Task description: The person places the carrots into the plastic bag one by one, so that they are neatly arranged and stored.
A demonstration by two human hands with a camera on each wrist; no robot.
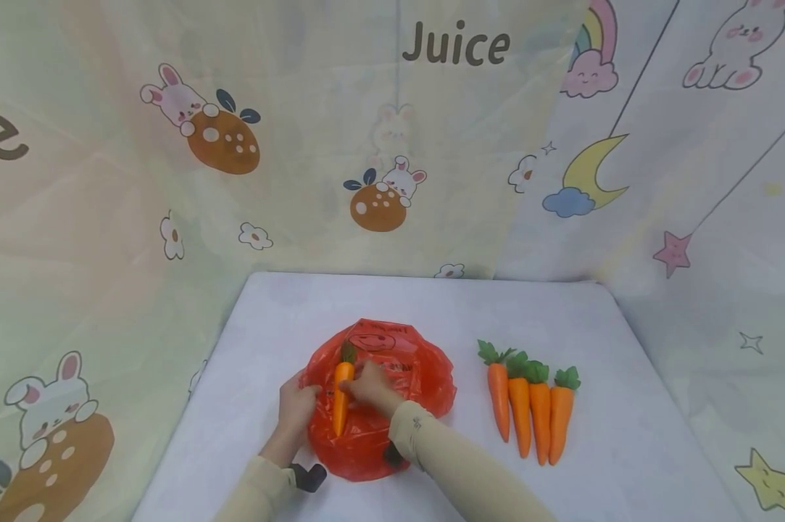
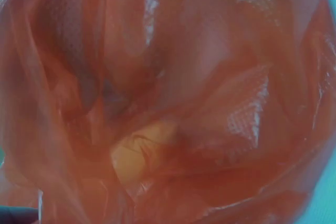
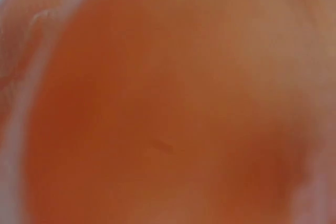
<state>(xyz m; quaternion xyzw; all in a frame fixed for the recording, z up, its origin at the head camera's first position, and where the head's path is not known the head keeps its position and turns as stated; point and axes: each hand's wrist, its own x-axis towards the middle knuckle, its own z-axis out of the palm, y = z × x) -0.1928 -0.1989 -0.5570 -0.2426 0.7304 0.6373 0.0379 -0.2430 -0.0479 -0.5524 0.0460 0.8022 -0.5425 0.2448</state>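
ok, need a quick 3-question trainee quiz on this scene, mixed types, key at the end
1. Count: how many loose carrots lie on the white table to the right of the red bag?
2. Fill in: the ____ hand holds the single carrot seen over the bag in the head view.
3. Pick one: the leafy tops of the loose carrots point mainly toward the table's A) near side, B) far edge, C) right edge.

Key
1. Four.
2. Right; the left hand grips the bag's left edge.
3. B.
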